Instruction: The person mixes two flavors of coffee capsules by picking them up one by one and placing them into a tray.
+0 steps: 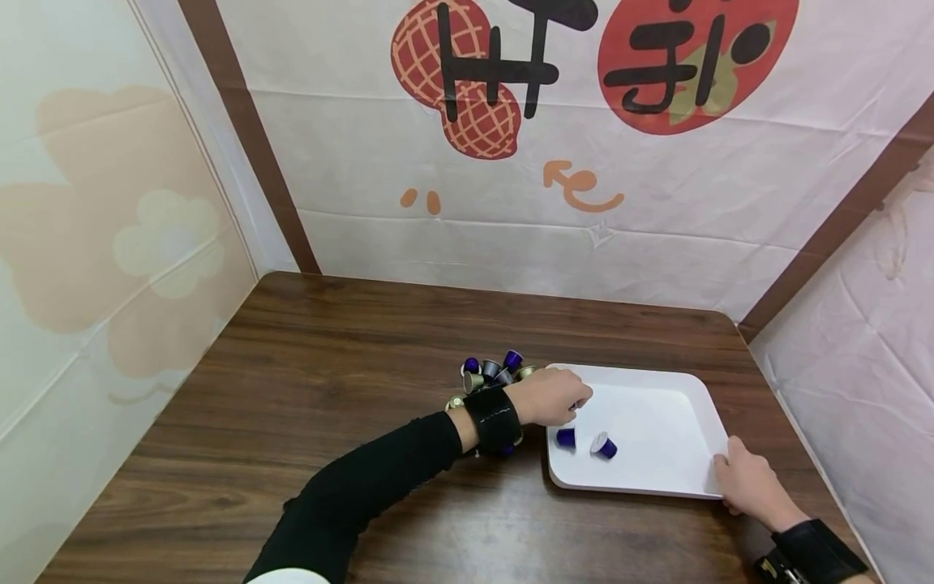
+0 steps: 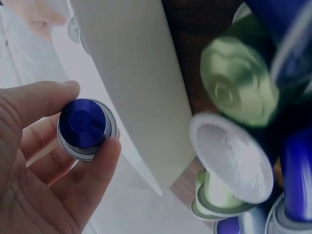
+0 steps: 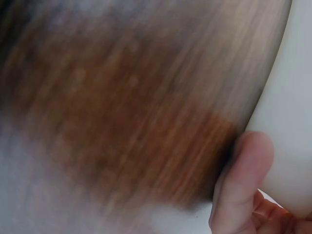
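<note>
My left hand [image 1: 550,396] is above the left part of a white tray [image 1: 657,414]. In the left wrist view, its thumb and fingers pinch a blue coffee capsule [image 2: 82,123] by the sides. Two more blue capsules, one on its side [image 1: 565,438] and one tilted [image 1: 603,445], lie in the tray near its front left. At the tray's right edge, my right hand [image 1: 755,480] grips the rim close to the front corner. The right wrist view shows the thumb [image 3: 248,170] against the tray wall and curled fingers below.
A heap of capsules [image 1: 490,370] in blue, grey and green lies on the brown wooden table [image 1: 350,341], left of the tray and partly behind my left wrist. Printed cloth hangs behind the table [image 1: 350,251], with more cloth at both sides.
</note>
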The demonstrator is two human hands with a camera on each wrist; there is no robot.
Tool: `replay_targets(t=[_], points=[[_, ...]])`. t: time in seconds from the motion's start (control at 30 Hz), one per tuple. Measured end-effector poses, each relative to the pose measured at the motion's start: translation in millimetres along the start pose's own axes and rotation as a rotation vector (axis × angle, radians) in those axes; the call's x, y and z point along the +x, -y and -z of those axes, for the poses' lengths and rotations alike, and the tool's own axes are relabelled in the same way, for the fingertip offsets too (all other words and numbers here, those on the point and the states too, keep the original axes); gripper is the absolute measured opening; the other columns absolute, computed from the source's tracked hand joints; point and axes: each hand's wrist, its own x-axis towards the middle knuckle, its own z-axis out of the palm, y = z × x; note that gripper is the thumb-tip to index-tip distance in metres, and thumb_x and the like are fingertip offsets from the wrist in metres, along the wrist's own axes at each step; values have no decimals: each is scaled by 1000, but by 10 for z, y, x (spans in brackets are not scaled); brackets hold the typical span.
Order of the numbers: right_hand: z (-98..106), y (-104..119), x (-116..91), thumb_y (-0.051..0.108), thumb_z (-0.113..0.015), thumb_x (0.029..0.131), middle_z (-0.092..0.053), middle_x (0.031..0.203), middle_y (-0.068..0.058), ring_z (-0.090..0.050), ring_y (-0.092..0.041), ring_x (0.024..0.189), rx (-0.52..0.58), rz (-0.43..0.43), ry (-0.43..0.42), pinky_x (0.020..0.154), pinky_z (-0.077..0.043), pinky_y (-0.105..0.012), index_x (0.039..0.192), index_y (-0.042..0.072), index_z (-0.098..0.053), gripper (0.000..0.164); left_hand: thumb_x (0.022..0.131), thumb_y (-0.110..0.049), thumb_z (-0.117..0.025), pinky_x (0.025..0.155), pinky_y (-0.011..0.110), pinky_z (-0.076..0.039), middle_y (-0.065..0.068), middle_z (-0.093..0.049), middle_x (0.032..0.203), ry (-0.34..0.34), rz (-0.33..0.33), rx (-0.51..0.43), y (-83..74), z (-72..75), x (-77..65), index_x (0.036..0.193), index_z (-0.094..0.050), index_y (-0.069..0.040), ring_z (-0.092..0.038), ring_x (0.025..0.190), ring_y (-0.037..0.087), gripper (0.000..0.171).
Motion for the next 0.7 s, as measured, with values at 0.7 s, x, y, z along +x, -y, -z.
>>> replay_targets(t=[0.7], points=[[5, 22, -18, 9, -25, 95, -49, 60, -13, -54, -20, 46, 1, -1, 15, 44, -48, -34, 110, -16, -28, 30, 92, -19, -61, 59, 20, -38, -5, -58, 92, -32, 94, -119, 447, 230, -382, 91, -60, -16, -47, 70, 8, 4]])
